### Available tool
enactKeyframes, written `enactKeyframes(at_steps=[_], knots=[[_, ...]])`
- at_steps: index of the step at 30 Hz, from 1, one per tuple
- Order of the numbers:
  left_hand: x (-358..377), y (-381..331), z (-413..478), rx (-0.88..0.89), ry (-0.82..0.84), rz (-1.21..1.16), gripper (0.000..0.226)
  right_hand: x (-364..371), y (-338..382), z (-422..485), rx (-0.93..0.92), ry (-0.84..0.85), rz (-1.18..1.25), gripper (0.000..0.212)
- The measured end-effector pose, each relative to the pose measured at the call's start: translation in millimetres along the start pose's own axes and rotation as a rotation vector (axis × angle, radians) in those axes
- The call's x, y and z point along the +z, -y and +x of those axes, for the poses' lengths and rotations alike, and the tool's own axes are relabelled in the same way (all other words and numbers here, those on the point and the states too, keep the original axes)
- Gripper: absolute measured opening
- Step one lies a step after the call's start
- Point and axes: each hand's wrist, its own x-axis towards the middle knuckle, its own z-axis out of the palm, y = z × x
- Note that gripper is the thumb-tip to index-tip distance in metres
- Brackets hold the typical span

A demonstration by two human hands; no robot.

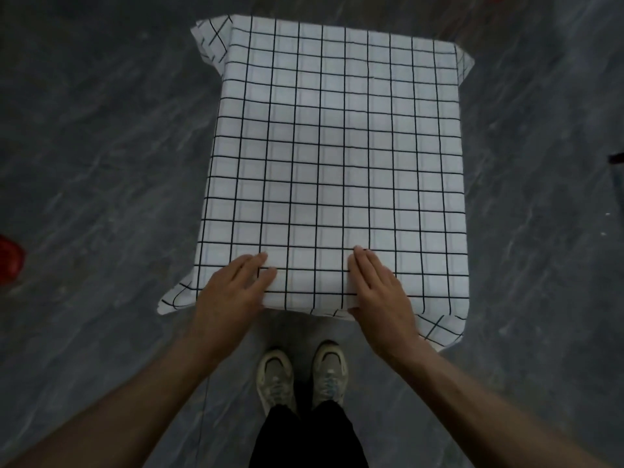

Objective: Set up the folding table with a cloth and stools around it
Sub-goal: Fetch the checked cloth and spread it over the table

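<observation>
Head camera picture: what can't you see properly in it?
- Folding table: head view, wholly covered by the checked cloth; its top and legs do not show.
- Red thing: head view, cut off by the left edge and blurred; whether it is a stool cannot be told.
- Dark thing: head view, cut off by the right edge.
- Cloth's near edge: partly under the left hand and right hand.

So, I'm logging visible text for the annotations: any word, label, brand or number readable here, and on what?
None can be read.
The checked tablecloth bears only black grid lines, no lettering.
The sneakers show no legible brand; any mark is too blurred to read.
The red object at the left edge shows no print.
</observation>
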Motion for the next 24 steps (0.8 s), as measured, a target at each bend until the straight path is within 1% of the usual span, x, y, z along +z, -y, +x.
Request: enactKeyframes(at_steps=[6, 10, 14, 16, 20, 21, 23, 24], knots=[[-1, 9, -12, -0.029, -0.119, -0.048, 0.059, 10, 4, 0, 0.019, -0.072, -0.035, 0.099], [5, 21, -26, -0.094, -0.162, -0.098, 0.052, 0, 11, 0, 0.056, 0.0, 0.0, 0.108], [8, 33, -36, -0.145, -0.234, -0.132, 0.041, -5, 35, 4, 0.084, -0.046, 0.146, 0.109], [8, 41, -40, -0.146, -0.227, -0.146, 0.045, -3, 55, 6, 0.039, -0.052, 0.16, 0.109], [14, 59, -45, -0.15, -0.214, -0.204, 0.056, 7, 96, 8, -0.047, -0.02, 0.158, 0.099], [17, 63, -45, -0.188, -0.222, -0.269, 0.053, 11, 103, 8, -0.061, -0.015, 0.144, 0.096], [19, 70, -43, -0.271, -0.272, -0.304, 0.037, 17, 114, 9, -0.058, 0.0, 0.113, 0.093], [19, 73, -43, -0.271, -0.281, -0.31, 0.035, 19, 117, 9, -0.043, 0.004, 0.104, 0.092]])
